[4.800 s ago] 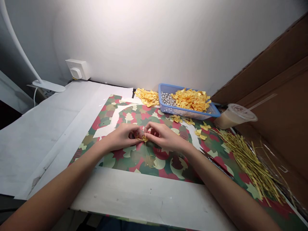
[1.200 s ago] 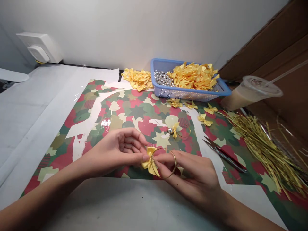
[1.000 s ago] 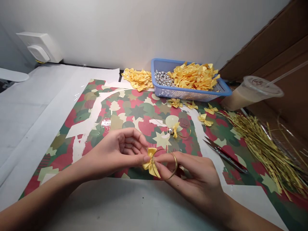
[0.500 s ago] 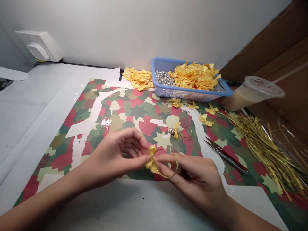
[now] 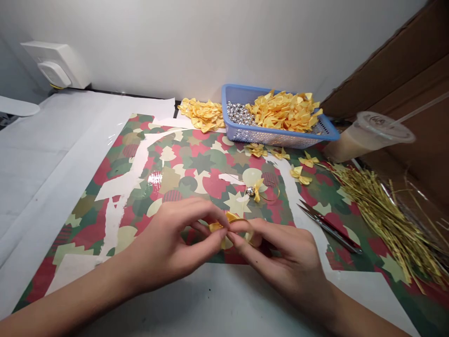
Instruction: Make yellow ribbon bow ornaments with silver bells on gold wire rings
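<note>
Above the near edge of the patterned sheet, my left hand (image 5: pixel 191 236) and my right hand (image 5: pixel 284 255) meet at their fingertips. Between them is a yellow ribbon bow (image 5: pixel 232 216), partly hidden behind my left fingers. A loop of gold cord (image 5: pixel 251 230) curves from the bow over my right fingers. My left thumb and forefinger pinch at the bow's middle; exactly where cord and ribbon meet is covered. My right thumb and forefinger pinch the cord beside it. Just beyond lies another bow (image 5: pixel 257 191) with a silver bell (image 5: pixel 250 191) and a cord loop.
A blue basket (image 5: pixel 280 138) at the back holds yellow bows and silver bells. More bows (image 5: pixel 203 114) are heaped to its left. Small scissors (image 5: pixel 329 228) and a bundle of gold cords (image 5: pixel 386 220) lie at right, near a drink cup (image 5: pixel 372 133).
My left forefinger has come down to meet the thumb at the bow's middle. The bow has turned and is now more hidden behind my fingers. My right hand has barely moved.
</note>
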Motion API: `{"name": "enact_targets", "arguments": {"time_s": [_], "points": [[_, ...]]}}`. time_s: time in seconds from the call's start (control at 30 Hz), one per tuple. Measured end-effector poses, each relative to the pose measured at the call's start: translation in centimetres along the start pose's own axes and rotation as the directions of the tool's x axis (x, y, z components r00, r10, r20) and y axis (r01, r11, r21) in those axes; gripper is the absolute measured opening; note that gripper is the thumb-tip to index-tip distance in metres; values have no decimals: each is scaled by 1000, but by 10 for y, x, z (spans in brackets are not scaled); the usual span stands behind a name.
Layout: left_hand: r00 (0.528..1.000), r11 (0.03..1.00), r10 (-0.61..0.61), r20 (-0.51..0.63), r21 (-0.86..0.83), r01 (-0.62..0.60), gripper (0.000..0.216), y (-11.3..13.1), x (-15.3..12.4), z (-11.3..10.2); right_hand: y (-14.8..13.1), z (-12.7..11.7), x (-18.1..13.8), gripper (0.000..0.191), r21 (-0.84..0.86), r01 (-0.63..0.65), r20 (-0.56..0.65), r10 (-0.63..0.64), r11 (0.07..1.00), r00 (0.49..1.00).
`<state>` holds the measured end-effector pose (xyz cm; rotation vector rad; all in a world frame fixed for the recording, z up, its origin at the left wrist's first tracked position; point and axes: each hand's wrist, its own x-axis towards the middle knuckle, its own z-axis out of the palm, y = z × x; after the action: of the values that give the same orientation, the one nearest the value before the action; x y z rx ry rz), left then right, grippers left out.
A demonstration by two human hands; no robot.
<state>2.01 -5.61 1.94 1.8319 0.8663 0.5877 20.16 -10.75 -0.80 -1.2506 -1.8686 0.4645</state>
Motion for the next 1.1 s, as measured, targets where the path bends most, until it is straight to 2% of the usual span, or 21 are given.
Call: {"name": "enact_targets", "arguments": {"time_s": [0.3, 0.47, 0.6, 0.73, 0.87, 0.97, 1.1], "points": [[984, 978, -144, 102, -135, 157, 6, -6, 3, -5, 0, -4, 4, 12, 95, 1, 91, -10, 995, 996], [963, 952, -219, 155, -181, 246, 10, -3, 4, -4, 1, -2, 3, 13, 110, 60, 84, -70, 992, 994], [956, 936, -258, 140, -209, 283, 15, -4, 6, -5, 4, 0, 2, 14, 113, 6, 128, -21, 994, 992], [958, 957, -282, 56, -52, 285, 15, -9, 8, -9, 8, -2, 3, 12, 66, -75, 197, 61, 995, 979], [992, 966, -115, -49, 228, 123, 8, -12, 9, -12, 9, -4, 5, 12, 45, -124, 234, 111, 991, 966], [996, 941, -71, -49, 328, 84, 7, -14, 8, -12, 10, -4, 5, 11, 26, -121, 248, 110, 992, 962], [995, 914, -98, 30, 397, 78, 11, -15, 5, -11, 9, -3, 4, 7, 18, -106, 255, 98, 994, 962]]}}
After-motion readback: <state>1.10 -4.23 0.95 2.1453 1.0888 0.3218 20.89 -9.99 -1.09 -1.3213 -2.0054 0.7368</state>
